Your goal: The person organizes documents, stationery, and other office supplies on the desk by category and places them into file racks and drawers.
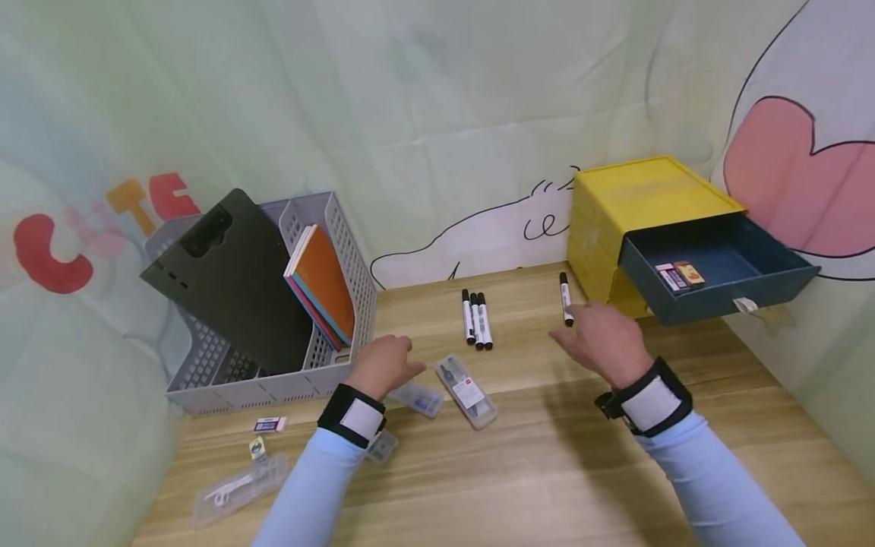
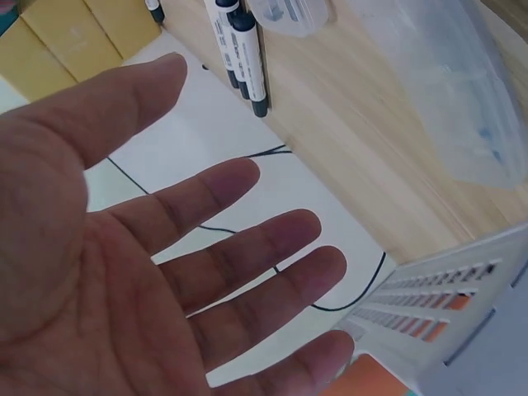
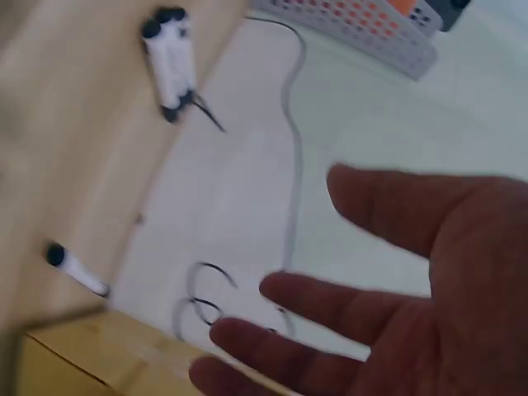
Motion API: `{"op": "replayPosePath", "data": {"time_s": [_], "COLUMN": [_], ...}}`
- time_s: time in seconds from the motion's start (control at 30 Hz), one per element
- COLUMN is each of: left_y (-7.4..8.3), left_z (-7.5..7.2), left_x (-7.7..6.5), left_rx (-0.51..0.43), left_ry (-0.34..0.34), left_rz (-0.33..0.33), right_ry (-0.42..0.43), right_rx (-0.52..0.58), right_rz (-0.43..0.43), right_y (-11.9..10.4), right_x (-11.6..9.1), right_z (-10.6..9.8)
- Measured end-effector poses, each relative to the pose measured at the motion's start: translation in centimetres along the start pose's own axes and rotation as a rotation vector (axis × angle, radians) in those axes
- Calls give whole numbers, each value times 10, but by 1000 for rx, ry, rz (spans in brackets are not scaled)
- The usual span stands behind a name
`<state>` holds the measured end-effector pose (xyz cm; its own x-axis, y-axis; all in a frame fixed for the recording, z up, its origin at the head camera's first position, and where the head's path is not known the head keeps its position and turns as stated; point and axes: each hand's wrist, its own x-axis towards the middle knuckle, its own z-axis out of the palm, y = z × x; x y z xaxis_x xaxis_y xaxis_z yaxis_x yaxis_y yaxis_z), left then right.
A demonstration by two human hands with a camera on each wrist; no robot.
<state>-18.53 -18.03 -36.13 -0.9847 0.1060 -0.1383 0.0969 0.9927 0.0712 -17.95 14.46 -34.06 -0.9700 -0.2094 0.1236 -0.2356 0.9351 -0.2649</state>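
My left hand (image 1: 384, 366) hovers over the table by the grey basket, its fingers spread and nothing in the palm in the left wrist view. Below it lies a clear case with blue bits (image 1: 425, 399). To its right is a clear case holding a compass-like tool (image 1: 468, 390). My right hand (image 1: 604, 342) is held near a single black-capped marker (image 1: 565, 298), overlapping its lower end in the head view. In the right wrist view that hand's fingers are apart from the lone marker (image 3: 78, 271). Several more markers (image 1: 477, 320) lie side by side between the hands.
A grey basket (image 1: 263, 391) holds a black clipboard (image 1: 239, 281) and notebooks (image 1: 324, 285). At right, a yellow cabinet (image 1: 649, 194) has its dark drawer (image 1: 724, 300) pulled out, with small boxes (image 1: 680, 276) inside. Front left lie an eraser (image 1: 270, 425) and a clear case with scissors (image 1: 241, 490).
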Motion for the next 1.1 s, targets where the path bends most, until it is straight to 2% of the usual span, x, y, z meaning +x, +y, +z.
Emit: {"op": "replayPosePath", "data": {"time_s": [0.13,0.27,0.53,0.73,0.93,1.1], "left_y": [-12,-31,-70,-99,-137,-158], "left_z": [0,0,-4,-7,5,16], "left_x": [-8,-20,-40,-47,-56,-59], "left_rx": [-27,-61,-126,-74,-15,20], "left_ry": [22,33,-16,-23,4,-5], "left_rz": [4,-30,-82,-151,-251,-392], "right_ry": [-169,-238,-248,-236,-249,-249], "right_rx": [12,11,18,37,47,53], "right_rz": [-52,-57,-18,-19,-9,-13], "right_y": [3,6,8,6,4,5], "right_x": [-2,-6,-14,-14,-13,-14], "right_z": [33,54,66,68,68,69]}}
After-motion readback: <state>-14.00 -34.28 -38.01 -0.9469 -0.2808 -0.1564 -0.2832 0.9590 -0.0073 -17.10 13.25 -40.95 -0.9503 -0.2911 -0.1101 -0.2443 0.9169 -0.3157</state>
